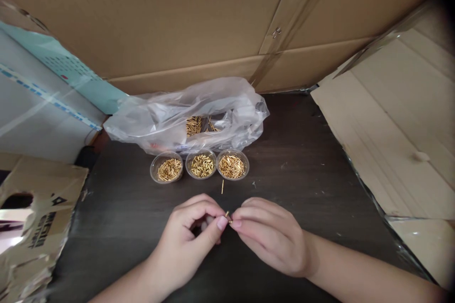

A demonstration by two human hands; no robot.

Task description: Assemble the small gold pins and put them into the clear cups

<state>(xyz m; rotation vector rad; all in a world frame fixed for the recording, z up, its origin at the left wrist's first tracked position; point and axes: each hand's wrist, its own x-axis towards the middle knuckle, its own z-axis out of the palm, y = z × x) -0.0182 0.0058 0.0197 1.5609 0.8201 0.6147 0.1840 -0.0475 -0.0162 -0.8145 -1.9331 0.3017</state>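
My left hand is closed in a pinch on a small brass-coloured pin that pokes out past the thumb and index finger. Close against it, my right hand pinches another tiny brass-coloured piece, its end toward the first. Whether the two pieces touch is too small to tell. Just beyond my fingertips a single thin brass-coloured pin lies on the dark table. Behind it stand three clear round cups in a row, a left cup, a middle cup and a right cup, each holding many small brass-coloured parts.
A crumpled clear plastic bag lies behind the cups, with longer brass-coloured pins inside. Cardboard walls rise at the back, and cardboard panels stand on the right. A torn cardboard box sits at the left edge of the dark table.
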